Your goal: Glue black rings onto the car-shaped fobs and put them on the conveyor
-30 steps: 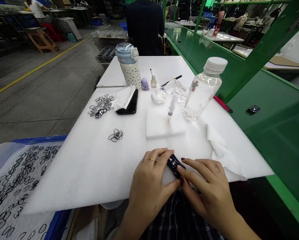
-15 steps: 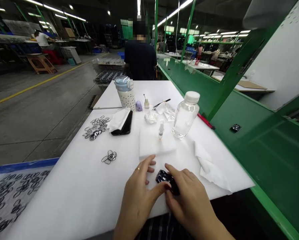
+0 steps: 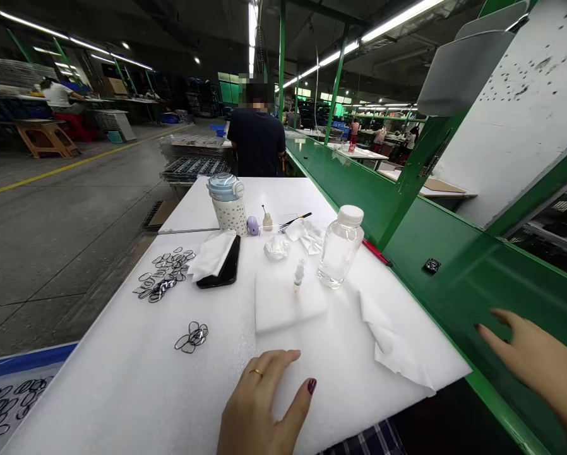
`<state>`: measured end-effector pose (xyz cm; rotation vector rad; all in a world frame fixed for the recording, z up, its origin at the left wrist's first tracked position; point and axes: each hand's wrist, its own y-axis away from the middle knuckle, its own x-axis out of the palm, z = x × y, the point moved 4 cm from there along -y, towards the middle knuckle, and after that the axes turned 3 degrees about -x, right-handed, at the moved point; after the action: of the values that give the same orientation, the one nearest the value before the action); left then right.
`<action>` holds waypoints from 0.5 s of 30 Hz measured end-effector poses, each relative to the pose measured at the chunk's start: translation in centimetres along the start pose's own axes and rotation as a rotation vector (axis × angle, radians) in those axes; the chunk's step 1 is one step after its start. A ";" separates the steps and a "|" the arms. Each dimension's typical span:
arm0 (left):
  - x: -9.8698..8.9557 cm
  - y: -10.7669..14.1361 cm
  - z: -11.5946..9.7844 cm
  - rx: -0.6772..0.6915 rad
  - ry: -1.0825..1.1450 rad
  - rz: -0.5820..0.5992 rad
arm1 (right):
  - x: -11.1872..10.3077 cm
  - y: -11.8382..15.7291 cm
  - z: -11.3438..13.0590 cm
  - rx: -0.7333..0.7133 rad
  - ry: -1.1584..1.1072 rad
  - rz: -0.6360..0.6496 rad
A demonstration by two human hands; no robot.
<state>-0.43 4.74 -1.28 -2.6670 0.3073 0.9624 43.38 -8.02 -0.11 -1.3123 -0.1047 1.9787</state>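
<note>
My left hand (image 3: 267, 404) rests low over the white foam-covered table (image 3: 179, 404), thumb and fingers apart, holding nothing. To the right, my right hand (image 3: 534, 363) reaches over the green conveyor belt (image 3: 482, 284) with its thumb and forefinger spread; nothing shows between them. On the belt, beyond that hand, lies a small black square part (image 3: 432, 265). A white foam block (image 3: 283, 316) lies in front of my left hand, with a small clear vial (image 3: 299, 273) on it. Several thin black rings (image 3: 192, 337) are grouped on the left.
A clear bottle (image 3: 340, 249), a white cloth (image 3: 392, 347), a crumpled tissue (image 3: 276, 248) and a black phone (image 3: 224, 272) partly under a tissue occupy the table. A patterned tumbler (image 3: 229, 208) stands behind. More rings (image 3: 163, 278) lie left. A person (image 3: 257, 142) sits ahead.
Both hands were together around a glossy black part at the table's front. My right hand has moved right over the belt; that part is gone from the table. The view has tilted upward.
</note>
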 end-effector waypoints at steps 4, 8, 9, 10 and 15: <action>-0.3 0.1 -0.2 -0.029 0.028 -0.043 | 6.4 -4.1 11.3 -0.128 -0.344 0.380; -0.7 0.0 -0.3 -0.007 -0.003 -0.026 | 12.3 -8.1 19.1 -0.304 -0.718 0.782; -0.7 -0.1 -0.3 0.000 -0.018 -0.015 | 13.3 -8.8 20.1 -0.324 -0.768 0.845; -0.8 -0.1 -0.3 0.007 -0.031 -0.006 | 14.1 -9.2 20.9 -0.338 -0.808 0.898; -0.9 -0.2 -0.4 0.016 -0.039 -0.003 | 15.4 -8.8 22.3 -0.345 -0.873 0.952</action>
<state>-0.79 4.89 -0.38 -2.6300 0.3013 1.0062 26.71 14.93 2.61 -0.5805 -0.2801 3.3743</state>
